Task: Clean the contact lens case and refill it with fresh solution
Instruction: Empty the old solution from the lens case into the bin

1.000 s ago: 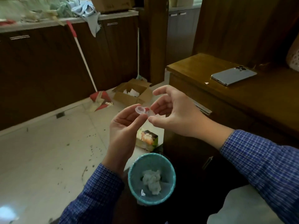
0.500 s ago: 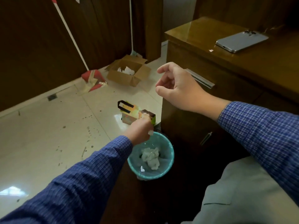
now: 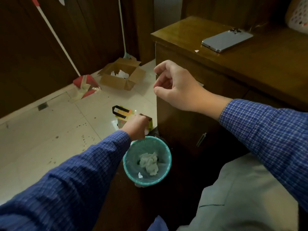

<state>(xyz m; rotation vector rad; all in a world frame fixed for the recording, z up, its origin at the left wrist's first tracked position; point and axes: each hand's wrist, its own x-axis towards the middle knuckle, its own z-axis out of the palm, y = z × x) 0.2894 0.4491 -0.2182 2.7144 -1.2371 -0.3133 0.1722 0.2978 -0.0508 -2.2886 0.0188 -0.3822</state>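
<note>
Dim, murky room light, pale floor (image 3: 41, 147) glare, soft motion blur, wide-angle edge stretch.

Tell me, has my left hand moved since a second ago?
Yes. The left hand went down and away from the right hand; it is now just above the far rim of the teal bin.
</note>
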